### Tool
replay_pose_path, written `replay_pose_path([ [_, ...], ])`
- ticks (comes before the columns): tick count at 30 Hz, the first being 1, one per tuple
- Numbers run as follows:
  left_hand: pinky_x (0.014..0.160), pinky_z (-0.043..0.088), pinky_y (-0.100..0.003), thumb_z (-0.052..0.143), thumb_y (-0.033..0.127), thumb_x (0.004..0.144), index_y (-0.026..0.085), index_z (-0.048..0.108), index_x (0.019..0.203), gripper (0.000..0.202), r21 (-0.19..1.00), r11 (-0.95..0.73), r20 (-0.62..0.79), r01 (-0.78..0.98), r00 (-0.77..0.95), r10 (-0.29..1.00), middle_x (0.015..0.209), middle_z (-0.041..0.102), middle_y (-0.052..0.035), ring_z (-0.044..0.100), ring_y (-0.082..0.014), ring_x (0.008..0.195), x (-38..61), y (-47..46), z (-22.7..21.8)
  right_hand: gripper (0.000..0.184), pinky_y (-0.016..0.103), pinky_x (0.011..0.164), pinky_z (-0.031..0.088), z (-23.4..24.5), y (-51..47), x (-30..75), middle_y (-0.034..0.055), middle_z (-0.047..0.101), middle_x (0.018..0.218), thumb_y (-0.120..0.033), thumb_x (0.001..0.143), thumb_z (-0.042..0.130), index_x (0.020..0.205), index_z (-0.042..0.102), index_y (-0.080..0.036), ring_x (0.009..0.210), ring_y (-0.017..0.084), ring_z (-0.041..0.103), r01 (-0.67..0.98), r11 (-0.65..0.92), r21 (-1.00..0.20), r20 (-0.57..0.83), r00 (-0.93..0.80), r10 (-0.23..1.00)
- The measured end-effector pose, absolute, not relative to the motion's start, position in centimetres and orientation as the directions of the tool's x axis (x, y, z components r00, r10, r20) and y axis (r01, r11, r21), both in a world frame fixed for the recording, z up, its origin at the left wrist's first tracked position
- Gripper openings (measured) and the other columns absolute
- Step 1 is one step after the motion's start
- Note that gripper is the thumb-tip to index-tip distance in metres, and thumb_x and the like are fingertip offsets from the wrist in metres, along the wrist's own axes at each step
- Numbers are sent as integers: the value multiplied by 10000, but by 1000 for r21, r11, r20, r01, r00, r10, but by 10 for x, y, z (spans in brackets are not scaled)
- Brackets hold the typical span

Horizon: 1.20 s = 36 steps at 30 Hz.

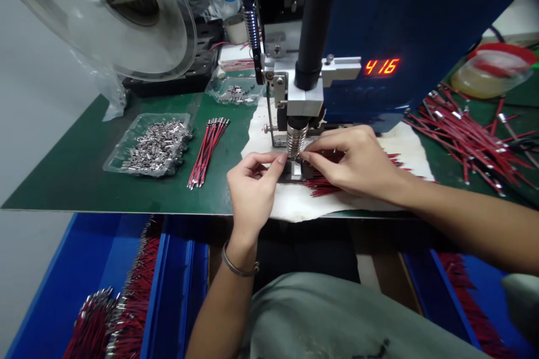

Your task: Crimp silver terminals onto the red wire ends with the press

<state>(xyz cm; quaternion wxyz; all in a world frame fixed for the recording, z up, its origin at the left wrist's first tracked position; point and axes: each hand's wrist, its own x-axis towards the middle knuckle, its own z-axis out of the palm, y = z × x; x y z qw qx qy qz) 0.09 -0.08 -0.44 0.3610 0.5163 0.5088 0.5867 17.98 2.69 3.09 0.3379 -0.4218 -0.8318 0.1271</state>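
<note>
Both hands meet at the press head of a blue machine (362, 28), just below its coil spring (297, 137). My left hand (255, 185) pinches thumb and index finger together at the left of the small metal die block (297, 169); whatever lies in the pinch is hidden or too small to name. On the other side, my right hand (353, 160) has its thumb and index fingertips closed close to the die, also on something too small to make out. Beneath the right hand, several red-and-black wires (322, 186) lie on a white cloth (290, 210).
A clear tray of small metal parts (158, 143) sits left, beside a bundle of red wires (208, 151). A smaller tray (236, 91) stands behind. More red wires (467, 129) lie right. Blue bins (177, 291) are below the table edge; a large reel (126, 11) overhangs the left.
</note>
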Motion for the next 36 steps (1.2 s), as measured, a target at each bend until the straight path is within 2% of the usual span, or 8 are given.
replay_pose_path([
  [23, 639, 483, -239, 768, 305, 765, 164, 726, 766, 147, 971, -218, 234, 95, -216, 948, 793, 735, -42, 632, -122, 670, 2, -1, -4, 142, 264, 581, 426, 31, 26, 181, 38, 736, 717, -159, 822, 626, 789, 764, -155, 604, 137, 622, 603, 622, -499, 452, -431, 781],
  [27, 650, 488, -244, 767, 297, 766, 165, 721, 764, 139, 973, -220, 230, 72, -204, 951, 800, 734, -40, 635, -126, 680, 2, -1, -5, 141, 256, 566, 423, 31, 27, 181, 35, 717, 684, -156, 825, 626, 781, 760, -150, 584, 130, 604, 603, 664, -442, 494, -455, 741],
  [32, 677, 494, -249, 766, 286, 771, 166, 721, 775, 129, 972, -232, 235, 40, -190, 953, 805, 736, -39, 644, -131, 704, 0, -2, -5, 176, 247, 534, 404, 29, 29, 185, 28, 659, 646, -181, 863, 598, 777, 749, -150, 565, 118, 568, 577, 756, -308, 568, -527, 633],
  [36, 685, 502, -249, 771, 280, 768, 175, 730, 780, 113, 974, -227, 223, 0, -191, 956, 808, 741, -37, 657, -133, 717, -2, -3, -5, 174, 244, 547, 422, 27, 31, 189, 23, 677, 694, -220, 892, 578, 837, 738, -177, 596, 118, 590, 532, 815, -231, 594, -586, 551],
])
